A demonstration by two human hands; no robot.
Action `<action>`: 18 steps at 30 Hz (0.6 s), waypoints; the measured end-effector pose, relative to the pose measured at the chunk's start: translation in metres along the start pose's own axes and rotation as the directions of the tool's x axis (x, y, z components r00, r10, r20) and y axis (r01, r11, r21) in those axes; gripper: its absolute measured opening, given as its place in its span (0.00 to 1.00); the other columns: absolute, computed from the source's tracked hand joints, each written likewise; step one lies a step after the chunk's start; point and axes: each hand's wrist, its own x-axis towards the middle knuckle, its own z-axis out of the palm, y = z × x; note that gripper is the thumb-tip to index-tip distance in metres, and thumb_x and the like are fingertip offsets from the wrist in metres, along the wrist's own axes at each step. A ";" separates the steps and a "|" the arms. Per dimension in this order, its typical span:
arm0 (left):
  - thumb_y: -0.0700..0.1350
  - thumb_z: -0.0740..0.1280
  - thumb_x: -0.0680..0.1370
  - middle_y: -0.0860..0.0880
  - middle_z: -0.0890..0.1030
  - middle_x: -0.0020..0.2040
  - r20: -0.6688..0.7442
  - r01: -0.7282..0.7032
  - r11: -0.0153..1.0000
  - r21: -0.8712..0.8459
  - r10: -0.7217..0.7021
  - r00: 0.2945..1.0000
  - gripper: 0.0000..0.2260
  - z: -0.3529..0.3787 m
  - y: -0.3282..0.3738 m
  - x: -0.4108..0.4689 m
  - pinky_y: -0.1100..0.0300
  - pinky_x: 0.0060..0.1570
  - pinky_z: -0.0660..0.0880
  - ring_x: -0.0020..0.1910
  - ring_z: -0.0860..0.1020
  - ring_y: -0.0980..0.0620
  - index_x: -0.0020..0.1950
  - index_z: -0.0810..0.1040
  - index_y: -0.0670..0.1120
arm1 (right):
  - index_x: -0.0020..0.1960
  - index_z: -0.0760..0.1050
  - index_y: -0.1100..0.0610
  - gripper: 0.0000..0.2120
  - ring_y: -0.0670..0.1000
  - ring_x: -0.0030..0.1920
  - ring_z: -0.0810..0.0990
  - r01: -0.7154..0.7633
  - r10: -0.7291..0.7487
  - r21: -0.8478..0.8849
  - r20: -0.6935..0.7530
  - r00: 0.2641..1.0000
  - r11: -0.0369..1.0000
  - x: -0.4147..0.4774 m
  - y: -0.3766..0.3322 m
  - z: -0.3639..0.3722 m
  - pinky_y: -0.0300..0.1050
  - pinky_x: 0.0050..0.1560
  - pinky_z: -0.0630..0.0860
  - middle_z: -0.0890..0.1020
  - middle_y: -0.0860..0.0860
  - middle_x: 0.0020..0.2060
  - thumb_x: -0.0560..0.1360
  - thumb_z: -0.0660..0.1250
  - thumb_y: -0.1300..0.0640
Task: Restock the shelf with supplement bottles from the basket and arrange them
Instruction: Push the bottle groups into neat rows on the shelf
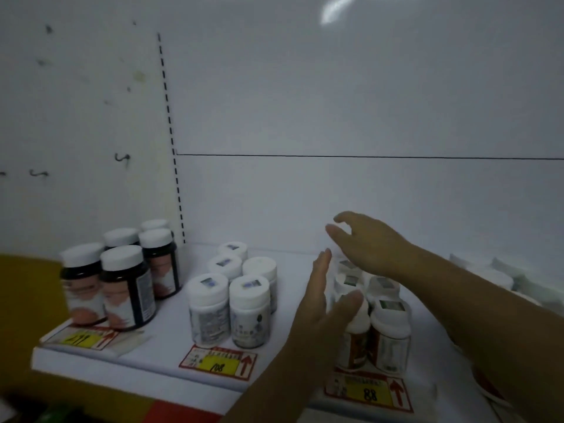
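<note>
The scene is dim and cool-toned, with a greyish cast over the white shelf [171,355] and back panel [335,117]. One soft glare patch [335,7] sits high above the fingers [341,222] of the right hand [375,242]. The whole view is soft; both hands are smeared by motion blur, as is the dark bottle [82,285] far left of the fingers. Label print is unreadable. Straight lines bow near the edges, and the corners darken.

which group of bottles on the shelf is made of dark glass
The leftmost group: dark brown bottles with white caps. The middle group and the group between the hands are white.
</note>
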 end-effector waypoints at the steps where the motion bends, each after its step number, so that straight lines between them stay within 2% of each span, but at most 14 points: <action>1: 0.61 0.66 0.68 0.79 0.68 0.61 -0.034 -0.071 0.997 0.028 0.072 0.997 0.26 -0.003 0.009 -0.010 0.78 0.55 0.69 0.59 0.67 0.79 0.63 0.61 0.71 | 0.70 0.64 0.50 0.24 0.54 0.68 0.68 0.071 -0.062 0.073 -0.116 0.991 0.995 -0.005 -0.010 -0.003 0.50 0.68 0.63 0.66 0.50 0.72 0.77 0.52 0.40; 2: 0.63 0.66 0.69 0.79 0.68 0.62 -0.059 -0.139 0.987 0.079 0.144 0.988 0.25 -0.008 0.020 -0.022 0.76 0.58 0.67 0.62 0.65 0.78 0.64 0.63 0.70 | 0.69 0.64 0.48 0.24 0.52 0.68 0.68 0.135 -0.106 0.146 -0.192 0.976 0.980 -0.014 -0.022 -0.006 0.47 0.66 0.63 0.66 0.49 0.72 0.77 0.52 0.40; 3: 0.65 0.64 0.69 0.75 0.67 0.66 -0.087 -0.204 0.968 0.145 0.218 0.972 0.26 -0.015 0.031 -0.031 0.70 0.64 0.64 0.66 0.64 0.74 0.66 0.64 0.69 | 0.68 0.64 0.46 0.23 0.50 0.69 0.68 0.188 -0.133 0.228 -0.235 0.963 0.955 -0.026 -0.033 -0.007 0.44 0.63 0.61 0.66 0.47 0.72 0.76 0.52 0.39; 5: 0.66 0.63 0.69 0.67 0.67 0.70 -0.147 -0.310 0.904 0.294 0.363 0.920 0.25 -0.042 0.047 -0.042 0.61 0.68 0.60 0.71 0.62 0.67 0.66 0.65 0.68 | 0.67 0.64 0.42 0.25 0.47 0.71 0.63 0.238 -0.143 0.425 -0.244 0.959 0.873 -0.052 -0.051 0.001 0.41 0.62 0.56 0.64 0.43 0.72 0.73 0.51 0.34; 7: 0.65 0.63 0.67 0.68 0.68 0.69 -0.235 -0.319 0.888 0.331 0.405 0.884 0.24 -0.077 0.053 -0.046 0.62 0.67 0.60 0.70 0.63 0.68 0.63 0.68 0.70 | 0.66 0.62 0.37 0.28 0.44 0.72 0.59 0.188 -0.096 0.541 -0.193 0.977 0.820 -0.075 -0.069 0.024 0.39 0.64 0.54 0.63 0.39 0.72 0.68 0.48 0.31; 8: 0.62 0.64 0.67 0.69 0.69 0.68 -0.302 -0.294 0.906 0.306 0.385 0.872 0.22 -0.094 0.052 -0.045 0.66 0.65 0.62 0.68 0.64 0.70 0.61 0.70 0.70 | 0.65 0.61 0.36 0.26 0.43 0.72 0.59 0.144 -0.070 0.588 -0.146 0.987 0.796 -0.082 -0.077 0.035 0.37 0.65 0.55 0.64 0.39 0.70 0.70 0.49 0.32; 10: 0.56 0.63 0.70 0.69 0.73 0.65 -0.422 -0.225 0.956 0.190 0.286 0.860 0.17 -0.127 0.040 -0.035 0.77 0.56 0.65 0.65 0.67 0.72 0.58 0.74 0.67 | 0.68 0.60 0.40 0.20 0.46 0.73 0.59 0.036 0.026 0.719 -0.075 0.997 0.694 -0.078 -0.090 0.060 0.38 0.68 0.58 0.62 0.41 0.71 0.77 0.51 0.41; 12: 0.50 0.62 0.76 0.65 0.71 0.65 -0.450 -0.105 0.989 0.108 0.143 0.882 0.13 -0.153 0.024 -0.019 0.76 0.53 0.65 0.64 0.68 0.66 0.59 0.72 0.64 | 0.72 0.59 0.52 0.21 0.50 0.74 0.58 -0.034 0.080 0.755 -0.024 0.997 0.655 -0.066 -0.091 0.081 0.44 0.72 0.56 0.59 0.50 0.75 0.80 0.51 0.51; 13: 0.49 0.60 0.78 0.62 0.69 0.66 -0.429 -0.024 0.999 0.044 0.040 0.903 0.13 -0.164 0.015 -0.008 0.70 0.57 0.64 0.65 0.67 0.62 0.61 0.70 0.62 | 0.73 0.57 0.59 0.21 0.53 0.74 0.58 -0.023 0.067 0.724 -0.032 0.997 0.689 -0.064 -0.087 0.090 0.43 0.71 0.54 0.59 0.54 0.75 0.81 0.51 0.55; 15: 0.53 0.59 0.78 0.59 0.68 0.66 -0.359 0.129 0.968 -0.213 -0.201 0.912 0.18 -0.178 -0.001 0.012 0.59 0.62 0.64 0.67 0.69 0.51 0.68 0.67 0.56 | 0.73 0.51 0.68 0.21 0.56 0.75 0.56 0.013 0.008 0.595 -0.033 0.999 0.804 -0.058 -0.080 0.109 0.40 0.70 0.51 0.56 0.60 0.75 0.81 0.48 0.63; 17: 0.55 0.58 0.79 0.54 0.73 0.60 -0.209 0.214 0.882 -0.419 -0.323 0.923 0.22 -0.185 -0.015 0.022 0.57 0.57 0.69 0.62 0.74 0.45 0.71 0.66 0.48 | 0.71 0.48 0.73 0.21 0.58 0.74 0.55 -0.007 0.052 0.568 -0.062 0.997 0.823 -0.055 -0.077 0.119 0.41 0.69 0.51 0.54 0.65 0.74 0.81 0.46 0.66; 18: 0.53 0.56 0.80 0.49 0.79 0.54 -0.141 0.206 0.858 -0.470 -0.304 0.942 0.22 -0.188 -0.023 0.026 0.58 0.50 0.73 0.53 0.79 0.45 0.70 0.67 0.44 | 0.70 0.52 0.74 0.19 0.57 0.73 0.58 0.002 0.054 0.595 -0.076 0.996 0.804 -0.056 -0.074 0.126 0.41 0.68 0.55 0.55 0.66 0.74 0.81 0.46 0.67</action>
